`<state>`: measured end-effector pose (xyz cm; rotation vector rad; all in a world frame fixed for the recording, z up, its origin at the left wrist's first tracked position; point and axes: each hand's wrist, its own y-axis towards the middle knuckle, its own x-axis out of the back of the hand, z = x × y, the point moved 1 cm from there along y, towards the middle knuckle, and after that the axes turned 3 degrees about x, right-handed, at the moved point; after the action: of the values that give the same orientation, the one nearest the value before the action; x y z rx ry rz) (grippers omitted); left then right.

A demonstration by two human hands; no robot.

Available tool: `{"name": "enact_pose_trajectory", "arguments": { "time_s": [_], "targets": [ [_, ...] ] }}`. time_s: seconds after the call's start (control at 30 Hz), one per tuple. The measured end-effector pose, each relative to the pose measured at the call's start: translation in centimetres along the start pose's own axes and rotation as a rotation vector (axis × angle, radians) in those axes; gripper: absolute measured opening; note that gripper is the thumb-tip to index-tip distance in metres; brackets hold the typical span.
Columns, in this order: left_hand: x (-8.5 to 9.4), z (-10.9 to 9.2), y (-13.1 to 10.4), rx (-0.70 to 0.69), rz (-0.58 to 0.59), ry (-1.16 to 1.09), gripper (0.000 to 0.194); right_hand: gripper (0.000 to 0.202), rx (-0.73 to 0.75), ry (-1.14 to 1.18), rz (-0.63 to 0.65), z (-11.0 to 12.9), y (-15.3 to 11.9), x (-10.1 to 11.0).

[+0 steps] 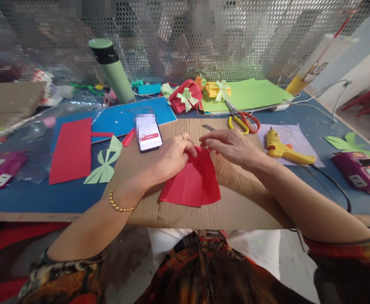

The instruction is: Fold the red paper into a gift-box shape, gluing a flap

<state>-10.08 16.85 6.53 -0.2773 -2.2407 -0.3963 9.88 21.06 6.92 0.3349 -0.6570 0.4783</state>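
A folded piece of red paper [194, 183], creased and flaring toward its lower edge, lies on a cardboard sheet [241, 207] in front of me. My left hand [175, 154] has its fingers curled over the upper left part of the paper, closed on it. Just past the paper's upper right corner, my right hand [227, 145] hovers with fingers stretched to the left. No object shows between those fingers, and whether a fingertip touches the paper edge is hard to see. A phone [149, 141] with a lit screen lies just beyond my left hand.
Scissors [240, 120] and a yellow glue gun [286, 152] lie to the right, the gun's cord trailing down. Red paper [71, 152] and a green paper bow [104, 164] are at left. Behind stand a green bottle [113, 71], red paper pouch [186, 97] and drink cup [317, 65].
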Motion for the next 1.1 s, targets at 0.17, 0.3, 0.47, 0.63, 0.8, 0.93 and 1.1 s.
{"name": "enact_pose_trajectory", "arguments": {
  "time_s": [0.17, 0.3, 0.47, 0.63, 0.8, 0.93, 1.1],
  "targets": [
    [-0.2, -0.2, -0.3, -0.049, 0.015, 0.004, 0.039, 0.027, -0.03, -0.077, 0.103, 0.7, -0.3, -0.7],
    [-0.3, -0.2, -0.5, -0.099, 0.044, 0.013, 0.034, 0.027, -0.077, -0.141, 0.173, 1.0, -0.4, -0.8],
    [-0.1, -0.5, -0.7, -0.038, 0.066, 0.036, 0.03, 0.024, -0.072, -0.245, 0.19, 1.3, -0.2, -0.7],
    [0.1, -0.8, -0.6, 0.065, 0.086, -0.016, 0.05, 0.016, -0.105, -0.26, 0.206, 1.3, -0.1, -0.6],
    [0.2, -0.5, -0.2, 0.173, 0.162, 0.025, 0.023, 0.026, -0.084, -0.242, 0.229, 1.5, -0.2, -0.6],
    [0.4, -0.5, -0.1, 0.204, 0.173, 0.084, 0.019, 0.031, -0.089, -0.268, 0.236, 1.7, -0.2, -0.7],
    [0.5, -0.8, -0.1, 0.208, 0.21, 0.057, 0.02, 0.022, -0.05, -0.256, 0.254, 1.4, -0.3, -0.7]
  ]
}}
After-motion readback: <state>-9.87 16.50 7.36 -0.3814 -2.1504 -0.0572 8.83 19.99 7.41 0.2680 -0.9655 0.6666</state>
